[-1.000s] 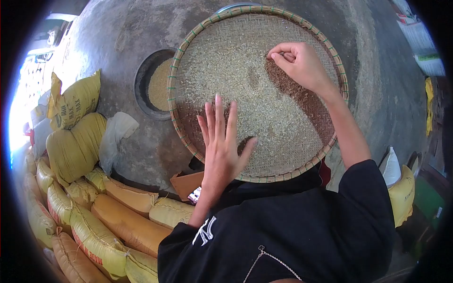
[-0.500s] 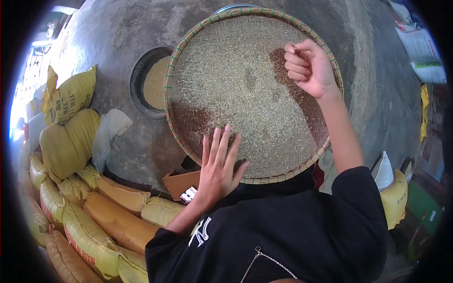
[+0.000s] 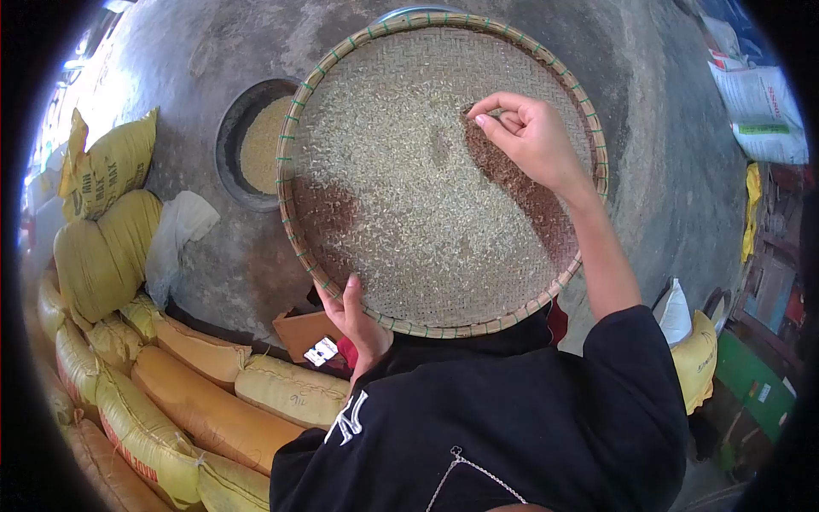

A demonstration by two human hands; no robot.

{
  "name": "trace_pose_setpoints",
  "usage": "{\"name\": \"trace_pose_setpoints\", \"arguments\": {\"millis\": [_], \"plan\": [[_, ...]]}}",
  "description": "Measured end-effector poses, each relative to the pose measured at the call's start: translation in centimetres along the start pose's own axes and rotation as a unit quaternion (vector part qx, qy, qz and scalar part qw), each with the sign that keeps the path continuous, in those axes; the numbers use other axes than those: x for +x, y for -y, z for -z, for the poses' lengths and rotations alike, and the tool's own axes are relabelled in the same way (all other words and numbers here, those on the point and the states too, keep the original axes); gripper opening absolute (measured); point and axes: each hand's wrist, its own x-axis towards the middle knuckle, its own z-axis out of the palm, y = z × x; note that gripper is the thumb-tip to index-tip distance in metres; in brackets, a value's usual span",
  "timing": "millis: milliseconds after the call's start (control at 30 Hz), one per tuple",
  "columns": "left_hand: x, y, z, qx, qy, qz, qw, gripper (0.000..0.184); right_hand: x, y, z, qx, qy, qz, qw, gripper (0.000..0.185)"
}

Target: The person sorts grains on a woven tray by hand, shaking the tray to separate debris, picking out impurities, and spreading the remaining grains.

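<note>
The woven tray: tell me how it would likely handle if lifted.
The woven tray is probably light for its width, being basketwork. It likely keeps its round shape, since a bound rim encircles it. If tilted, the loose pale grains and brown material would probably slide, as they lie uncovered.

Left hand (image 3: 357, 324) gripping tray rim (image 3: 444, 331), right fingers (image 3: 496, 101) pinched

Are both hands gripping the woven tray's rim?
No, only the left hand holds the woven bamboo tray by its rim; the right hand is over the tray's inside.
</note>
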Motion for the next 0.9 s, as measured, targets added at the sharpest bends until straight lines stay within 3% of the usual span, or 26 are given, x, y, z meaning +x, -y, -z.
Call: {"name": "trace_pose_setpoints", "arguments": {"millis": [133,567,667,733,767,833,900], "plan": [[0.4,1.4,2.2,0.049,0.03,-0.014,0.998,0.056,0.4,0.3,-0.2,-0.049,0.014,-0.001,0.999,0.016],[0.8,1.5,1.8,0.0,0.061,-0.051,0.997,0.065,1.1,0.8,-0.4,-0.086,0.026,0.01,0.996,0.015],[0.8,1.5,1.8,0.01,0.061,-0.058,0.996,0.066,1.4,0.2,0.0,-0.002,0.03,-0.011,0.999,0.013],[0.7,1.5,1.8,0.015,0.062,-0.061,0.996,0.066,1.4,-0.1,0.4,0.168,0.026,-0.024,0.985,0.01],[0.7,1.4,1.7,0.023,0.057,-0.059,0.996,0.066,1.4,-0.2,0.5,0.167,0.026,-0.024,0.985,0.01],[0.7,1.4,1.7,0.03,0.053,-0.057,0.997,0.066,1.3,-0.3,0.7,0.354,0.044,-0.082,0.931,0.013],[0.8,1.4,1.8,0.025,0.067,-0.056,0.996,0.066,1.4,-0.3,1.0,0.397,0.06,-0.087,0.912,0.011]]}}
